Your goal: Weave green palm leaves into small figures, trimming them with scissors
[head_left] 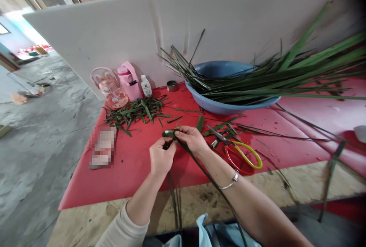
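Note:
Both my hands meet over the red table cover, working a long green leaf strip (pixel 197 162) that is folded at its upper end. My left hand (pixel 162 156) pinches the strip from below, its fingers closed. From the right, my right hand (pixel 193 139) presses the fold between thumb and fingers. The strip's long tail runs down under my right forearm, and thinner strands hang below my left hand. Just right of my hands lie scissors (pixel 243 154) with red and yellow handles, among loose leaf pieces (pixel 225 127).
A blue basin (pixel 231 106) heaped with long green leaves (pixel 257 83) stands at the back right. At the back left are a pile of leaf scraps (pixel 137 111), a pink bottle (pixel 130 83), a clear pink bottle (pixel 111 90), a small white bottle (pixel 146 87) and an open tin (pixel 172 85). A white board (pixel 114 37) rises behind.

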{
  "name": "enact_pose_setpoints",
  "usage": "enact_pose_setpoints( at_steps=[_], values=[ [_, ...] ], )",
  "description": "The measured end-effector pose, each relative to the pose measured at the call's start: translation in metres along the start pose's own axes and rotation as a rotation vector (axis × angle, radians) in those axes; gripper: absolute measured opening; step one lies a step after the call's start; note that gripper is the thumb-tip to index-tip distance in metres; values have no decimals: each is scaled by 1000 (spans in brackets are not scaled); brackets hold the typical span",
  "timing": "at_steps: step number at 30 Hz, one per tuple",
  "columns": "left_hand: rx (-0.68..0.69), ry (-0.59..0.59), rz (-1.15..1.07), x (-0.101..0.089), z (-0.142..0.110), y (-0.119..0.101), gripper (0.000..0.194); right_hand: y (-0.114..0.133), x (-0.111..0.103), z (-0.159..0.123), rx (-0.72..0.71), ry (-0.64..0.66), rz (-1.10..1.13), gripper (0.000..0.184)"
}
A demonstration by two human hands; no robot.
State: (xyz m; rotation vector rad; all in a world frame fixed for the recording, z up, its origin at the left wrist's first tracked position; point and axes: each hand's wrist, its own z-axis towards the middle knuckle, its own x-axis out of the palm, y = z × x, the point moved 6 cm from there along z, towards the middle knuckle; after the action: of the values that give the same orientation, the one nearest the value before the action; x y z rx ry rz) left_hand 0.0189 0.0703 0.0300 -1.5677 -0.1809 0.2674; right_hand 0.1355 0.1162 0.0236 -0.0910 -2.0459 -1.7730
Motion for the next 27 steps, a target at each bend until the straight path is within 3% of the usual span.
enact_pose_setpoints(
  at_steps=[3,5,8,12,14,18,24,27],
  values=[
    [-188,107,-333,2,4,11,28,-2,-2,0,-9,-25,11,21],
    [-263,135,-432,2,6,15,34,-4,-3,1,-1,-34,3,21],
    [-281,164,-400,3,7,17,38,-4,-4,2,-53,-45,-98,18],
    [-386,111,-401,6,5,27,34,6,-2,0,-243,-86,-436,18],
    [-427,83,-440,7,4,31,33,6,-1,-1,-231,-82,-492,19],
    [-396,45,-465,3,6,32,30,3,0,0,-187,-75,-349,20],
    [-190,9,-447,0,9,21,32,-2,1,1,-162,-32,-309,18],
    [-275,50,-613,6,7,21,31,-4,1,1,-150,-26,-196,19]
  ],
)
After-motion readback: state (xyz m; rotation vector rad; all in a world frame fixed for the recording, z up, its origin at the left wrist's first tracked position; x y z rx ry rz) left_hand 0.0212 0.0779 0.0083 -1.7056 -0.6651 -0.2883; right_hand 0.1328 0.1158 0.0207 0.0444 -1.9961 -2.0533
